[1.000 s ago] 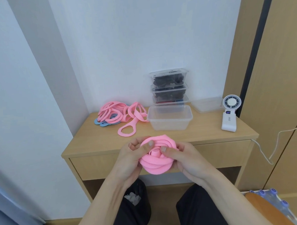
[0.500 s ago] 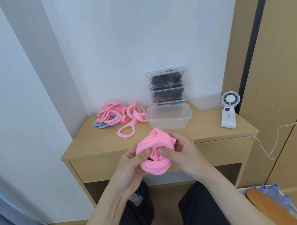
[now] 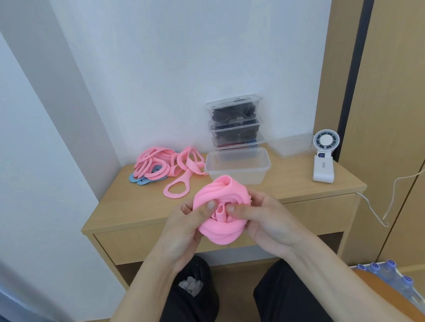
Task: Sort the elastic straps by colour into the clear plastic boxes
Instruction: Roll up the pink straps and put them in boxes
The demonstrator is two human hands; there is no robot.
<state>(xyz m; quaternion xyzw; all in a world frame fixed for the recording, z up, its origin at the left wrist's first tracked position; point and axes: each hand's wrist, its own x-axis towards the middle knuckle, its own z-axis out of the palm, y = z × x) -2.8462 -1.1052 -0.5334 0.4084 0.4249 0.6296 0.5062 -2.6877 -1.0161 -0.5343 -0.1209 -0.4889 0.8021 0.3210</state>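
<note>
A rolled bundle of pink elastic straps (image 3: 220, 199) is held in front of the wooden table's front edge. My left hand (image 3: 185, 225) grips its left side with the thumb pressed into the roll's centre. My right hand (image 3: 265, 219) grips the right side, thumb on the centre too. An open, empty clear plastic box (image 3: 238, 165) stands on the table just behind the bundle. A heap of loose pink straps (image 3: 163, 163) lies at the back left, with blue straps (image 3: 136, 180) under its left side.
Three stacked lidded clear boxes (image 3: 235, 121) of dark straps stand against the wall. A clear lid (image 3: 291, 145) and a white handheld fan (image 3: 324, 156) sit at the right. A cable (image 3: 388, 201) hangs off the table's right end. A black bin (image 3: 195, 283) stands below.
Both hands have turned the pink bundle and lifted it slightly towards the empty box; its top edge now bulges upward. Nothing on the table has moved.
</note>
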